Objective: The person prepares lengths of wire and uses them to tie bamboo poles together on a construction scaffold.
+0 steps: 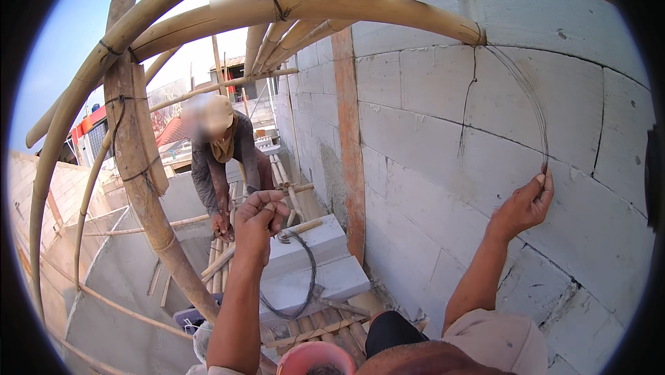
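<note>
My right hand [523,203], raised by the block wall, pinches the lower end of a bundle of thin dark wires [539,108]. The bundle curves up to the cut end of a horizontal bamboo pole [374,9]. A separate twisted wire [469,87] hangs from that same pole end. My left hand [260,219] is raised in front of the co-worker with its fingers curled and thumb pressed in; whatever it may hold is too small to tell. Below it, a hammer [305,228] and a loop of dark wire [313,271] lie on white blocks [336,279].
A co-worker [225,132] bends over bamboo poles ahead, hands low. An upright bamboo post [142,146] with wire ties stands at the left. Bamboo poles cross overhead. The light block wall [429,167] rises on the right. A red bucket [305,353] stands near my body.
</note>
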A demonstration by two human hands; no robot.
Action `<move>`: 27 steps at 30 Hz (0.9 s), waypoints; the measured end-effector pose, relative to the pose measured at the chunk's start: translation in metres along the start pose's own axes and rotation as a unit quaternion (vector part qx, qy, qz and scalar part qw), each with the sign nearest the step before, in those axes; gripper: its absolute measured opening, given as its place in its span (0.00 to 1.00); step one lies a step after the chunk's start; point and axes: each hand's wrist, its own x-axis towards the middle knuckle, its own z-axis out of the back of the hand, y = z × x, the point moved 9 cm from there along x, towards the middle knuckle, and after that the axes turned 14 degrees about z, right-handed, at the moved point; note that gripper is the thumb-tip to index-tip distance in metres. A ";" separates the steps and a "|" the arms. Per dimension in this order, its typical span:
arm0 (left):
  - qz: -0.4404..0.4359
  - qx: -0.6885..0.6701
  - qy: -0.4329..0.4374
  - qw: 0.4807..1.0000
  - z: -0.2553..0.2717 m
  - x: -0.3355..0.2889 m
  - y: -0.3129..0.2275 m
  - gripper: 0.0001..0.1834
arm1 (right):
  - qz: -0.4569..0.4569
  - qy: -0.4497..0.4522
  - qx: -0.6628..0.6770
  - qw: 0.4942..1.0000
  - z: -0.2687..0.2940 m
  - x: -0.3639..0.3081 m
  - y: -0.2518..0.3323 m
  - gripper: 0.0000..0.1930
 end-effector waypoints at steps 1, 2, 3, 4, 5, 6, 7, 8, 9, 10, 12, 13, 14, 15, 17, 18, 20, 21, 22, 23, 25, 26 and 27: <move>0.004 -0.006 0.012 1.000 -0.015 0.006 -0.004 0.12 | 0.032 0.006 -0.016 0.999 0.004 0.007 -0.005 0.16; 0.004 -0.003 0.029 1.000 -0.028 0.011 -0.009 0.12 | 0.060 0.008 -0.036 0.998 0.006 0.013 -0.007 0.16; 0.002 0.004 0.041 0.999 -0.037 0.017 -0.015 0.12 | 0.081 0.014 -0.054 0.995 0.003 0.015 -0.002 0.16; 0.000 0.012 0.052 0.999 -0.045 0.023 -0.022 0.12 | 0.098 0.016 -0.077 0.992 -0.006 0.020 0.004 0.16; -0.008 0.030 0.071 0.997 -0.055 0.032 -0.030 0.12 | 0.120 0.015 -0.099 0.988 -0.019 0.030 0.017 0.17; -0.012 0.040 0.076 0.996 -0.068 0.042 -0.037 0.13 | 0.122 0.017 -0.088 0.988 -0.031 0.039 0.022 0.16; -0.017 0.050 0.080 0.995 -0.083 0.053 -0.046 0.14 | 0.123 0.019 -0.078 0.989 -0.046 0.049 0.024 0.16; -0.026 0.062 0.087 0.994 -0.100 0.063 -0.061 0.14 | 0.137 0.019 -0.076 0.987 -0.059 0.064 0.028 0.16; -0.030 0.062 0.087 0.994 -0.109 0.073 -0.071 0.16 | 0.146 0.022 -0.070 0.987 -0.075 0.076 0.029 0.15; -0.038 0.061 0.089 0.993 -0.117 0.085 -0.084 0.19 | 0.171 0.039 -0.076 0.982 -0.094 0.089 0.033 0.15; -0.053 0.027 0.089 0.994 -0.129 0.110 -0.106 0.22 | 0.237 0.057 -0.075 0.967 -0.131 0.109 0.039 0.14; -0.060 0.012 0.088 0.994 -0.133 0.124 -0.116 0.23 | 0.276 0.054 -0.068 0.957 -0.149 0.117 0.041 0.13; -0.065 0.003 0.087 0.994 -0.132 0.136 -0.122 0.24 | 0.274 0.073 -0.078 0.956 -0.170 0.120 0.038 0.13; -0.076 -0.008 0.091 0.993 -0.135 0.149 -0.135 0.25 | 0.276 0.086 -0.089 0.953 -0.189 0.128 0.040 0.12; -0.090 -0.018 0.091 0.992 -0.148 0.168 -0.148 0.27 | 0.236 0.125 -0.087 0.960 -0.223 0.147 0.033 0.14; -0.105 -0.014 0.084 0.991 -0.158 0.172 -0.164 0.28 | 0.259 0.136 -0.119 0.949 -0.235 0.160 0.046 0.15; -0.117 -0.008 0.058 0.991 -0.157 0.180 -0.168 0.29 | 0.303 0.149 -0.185 0.923 -0.269 0.172 0.043 0.15; -0.123 -0.012 0.059 0.991 -0.167 0.186 -0.172 0.29 | 0.338 0.136 -0.226 0.903 -0.294 0.198 0.039 0.14; -0.128 -0.013 0.057 0.990 -0.177 0.193 -0.176 0.30 | 0.368 0.122 -0.266 0.882 -0.306 0.213 0.035 0.15; -0.126 0.004 0.045 0.991 -0.179 0.198 -0.177 0.30 | 0.389 0.117 -0.259 0.876 -0.306 0.212 0.036 0.14; -0.119 0.039 0.030 0.992 -0.187 0.198 -0.181 0.28 | 0.425 0.102 -0.244 0.866 -0.307 0.213 0.051 0.12; -0.115 0.058 0.022 0.991 -0.190 0.197 -0.183 0.27 | 0.413 0.116 -0.218 0.877 -0.309 0.218 0.054 0.11; -0.122 0.054 0.025 0.991 -0.195 0.196 -0.190 0.26 | 0.410 0.125 -0.194 0.883 -0.314 0.232 0.063 0.11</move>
